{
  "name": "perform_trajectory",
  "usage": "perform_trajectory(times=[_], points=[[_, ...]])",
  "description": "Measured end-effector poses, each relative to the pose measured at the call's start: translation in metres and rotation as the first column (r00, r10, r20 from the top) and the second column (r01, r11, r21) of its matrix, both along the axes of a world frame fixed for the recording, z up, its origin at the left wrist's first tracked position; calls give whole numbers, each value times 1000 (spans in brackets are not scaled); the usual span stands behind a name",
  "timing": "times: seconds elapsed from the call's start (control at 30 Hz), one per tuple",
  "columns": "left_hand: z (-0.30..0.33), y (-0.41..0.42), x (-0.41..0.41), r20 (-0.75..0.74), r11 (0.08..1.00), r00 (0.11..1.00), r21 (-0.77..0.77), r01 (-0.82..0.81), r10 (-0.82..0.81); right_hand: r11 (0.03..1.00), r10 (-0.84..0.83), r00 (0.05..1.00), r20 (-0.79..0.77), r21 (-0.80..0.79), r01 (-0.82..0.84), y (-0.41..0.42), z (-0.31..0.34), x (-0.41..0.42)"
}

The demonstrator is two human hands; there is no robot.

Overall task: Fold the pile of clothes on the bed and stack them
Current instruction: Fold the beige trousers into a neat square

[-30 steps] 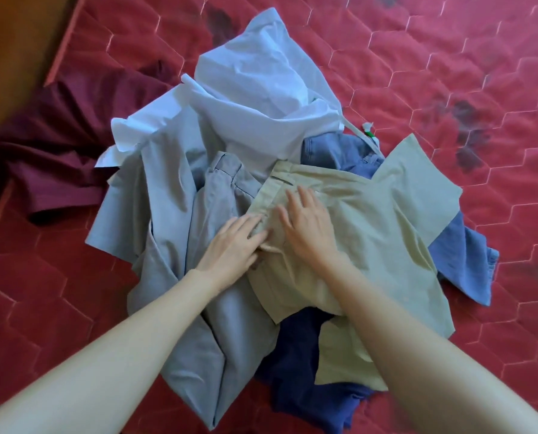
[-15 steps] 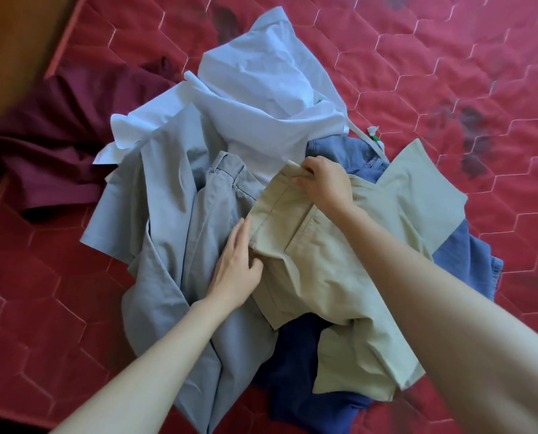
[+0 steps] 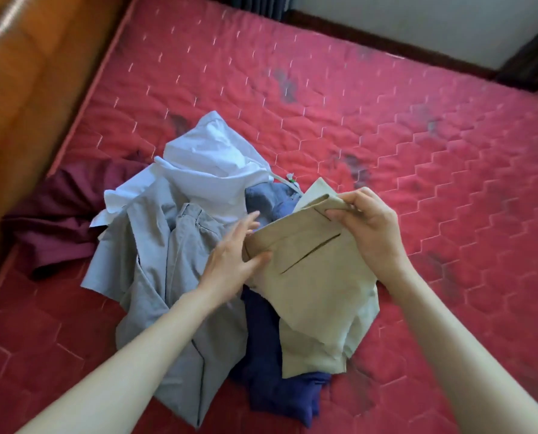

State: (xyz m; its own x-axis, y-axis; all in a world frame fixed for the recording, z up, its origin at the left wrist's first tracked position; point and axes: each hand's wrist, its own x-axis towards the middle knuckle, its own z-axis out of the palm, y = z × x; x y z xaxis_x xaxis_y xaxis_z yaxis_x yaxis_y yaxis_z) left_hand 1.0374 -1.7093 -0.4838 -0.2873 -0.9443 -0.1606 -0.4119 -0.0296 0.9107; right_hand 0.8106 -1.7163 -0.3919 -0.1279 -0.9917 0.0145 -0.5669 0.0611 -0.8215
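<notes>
A pile of clothes lies on the red quilted bed (image 3: pixel 386 126). On top are beige shorts (image 3: pixel 311 277), lifted off the pile by their waistband. My right hand (image 3: pixel 367 227) pinches the waistband's right end with thumb and curled fingers. My left hand (image 3: pixel 233 255) is at the waistband's left end, thumb on the cloth and fingers spread straight. Beneath lie grey trousers (image 3: pixel 155 277), a white shirt (image 3: pixel 205 164), a blue denim piece (image 3: pixel 267 198) and a dark blue garment (image 3: pixel 267 355). A maroon garment (image 3: pixel 61 220) lies at the left.
A wooden headboard (image 3: pixel 26 89) runs along the left edge of the bed. A white wall (image 3: pixel 418 20) with a dark skirting stands beyond the far edge, with dark curtains at the far right corner. Bare red mattress stretches to the right and behind the pile.
My right hand has lifted the beige shorts' waistband up and to the right off the pile. My left hand has risen to the waistband's left end. The view has tilted up.
</notes>
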Motion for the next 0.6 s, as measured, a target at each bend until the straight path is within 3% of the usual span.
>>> perform_trajectory(times=[0.13,0.3,0.47,0.6], points=[[129,-15,-47,-69,927,967,-306,215,-247,997,-26,999,37,-71,29,43,86,-16],[283,-12,-101,83,703,888,-580,412,-452,954,-98,990,102,-273,122,81,191,-41],[385,6,-143,200,609,912,-691,390,-357,883,-229,970,88,-401,245,104,272,-65],[446,29,-174,207,681,955,-669,298,-214,755,-466,878,110,-468,460,123,311,-71]])
